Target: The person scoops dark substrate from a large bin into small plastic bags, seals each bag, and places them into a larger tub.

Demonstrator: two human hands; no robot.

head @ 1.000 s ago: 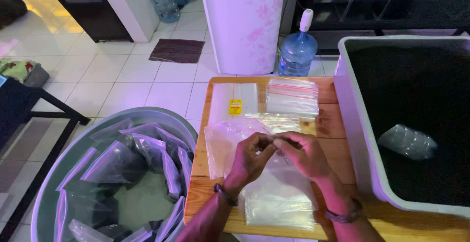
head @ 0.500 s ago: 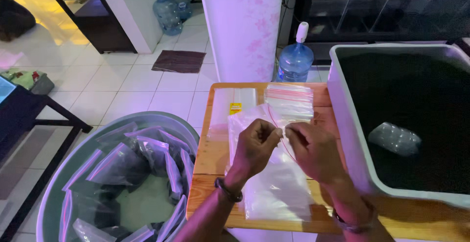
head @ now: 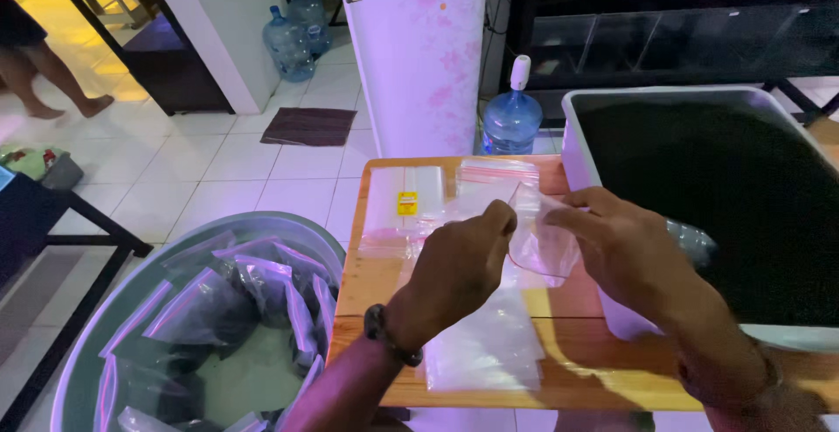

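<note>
My left hand (head: pixel 459 266) and my right hand (head: pixel 620 253) together hold a small clear zip bag (head: pixel 542 241) lifted above the wooden table (head: pixel 371 283). Each hand pinches one side of the bag's mouth, and the mouth is pulled apart. Beneath my hands lies a loose pile of empty clear bags (head: pixel 489 345). Two packs of new bags (head: pixel 406 200) lie flat at the far end of the table.
A large white tub of dark soil (head: pixel 725 196) stands to the right, touching the table. A round grey basin (head: pixel 96 345) at the lower left holds several filled bags. Water jugs (head: pixel 511 117), a cabinet and a person's legs (head: pixel 44 74) are farther off.
My hands lifted one bag off the pile and moved it right toward the tub, and its mouth came apart. The view also shifted upward.
</note>
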